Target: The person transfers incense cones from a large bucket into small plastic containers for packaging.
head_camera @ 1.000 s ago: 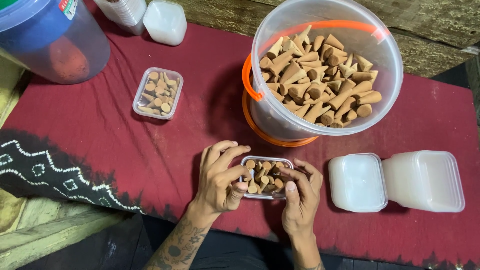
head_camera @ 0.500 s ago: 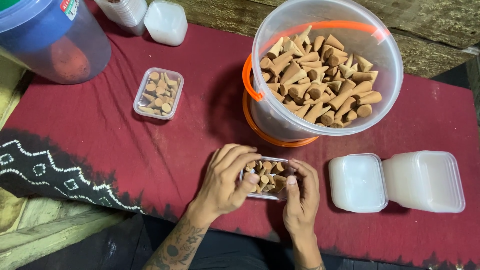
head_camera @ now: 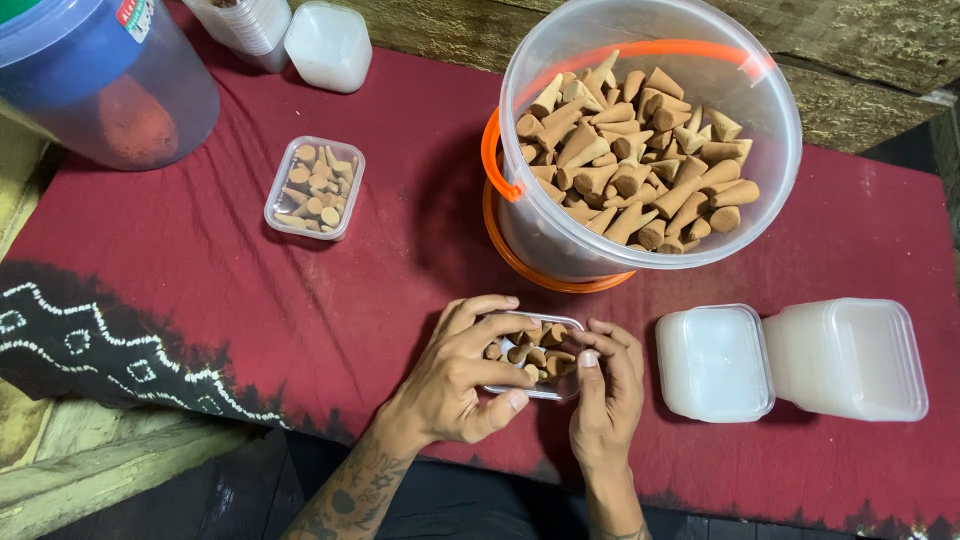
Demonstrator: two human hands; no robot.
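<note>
I count one large clear bucket (head_camera: pixel 655 150) with an orange handle, standing on the red cloth (head_camera: pixel 250 290) that covers the bench and heaped with brown cones (head_camera: pixel 630 160), too many to count. There are two small clear trays holding cones: one filled tray (head_camera: pixel 314 188) sits alone to the left of the bucket, and the other, the small tray (head_camera: pixel 532 355), is between my hands near the front edge of the cloth, just below the bucket. To the right I see two white stacks: a lid stack (head_camera: pixel 715 362) and, touching it, a taller stack of empty containers (head_camera: pixel 848 358). At the top left stand one big blue-lidded jar (head_camera: pixel 105 85), one more stack of clear cups (head_camera: pixel 245 28) and one white lidded box (head_camera: pixel 330 45).

My left hand (head_camera: pixel 460 375) is curled around the left side of the small tray, thumb under its near edge and fingers arched over the top, closed on it. My right hand (head_camera: pixel 605 395) holds the tray's right end, with the fingers bent inward and the fingertips (head_camera: pixel 588 358) pressing down on the cones inside. The two hands are close together, nearly touching over the tray, which I see lifted slightly off the cloth or resting on it; I cannot tell which.
</note>
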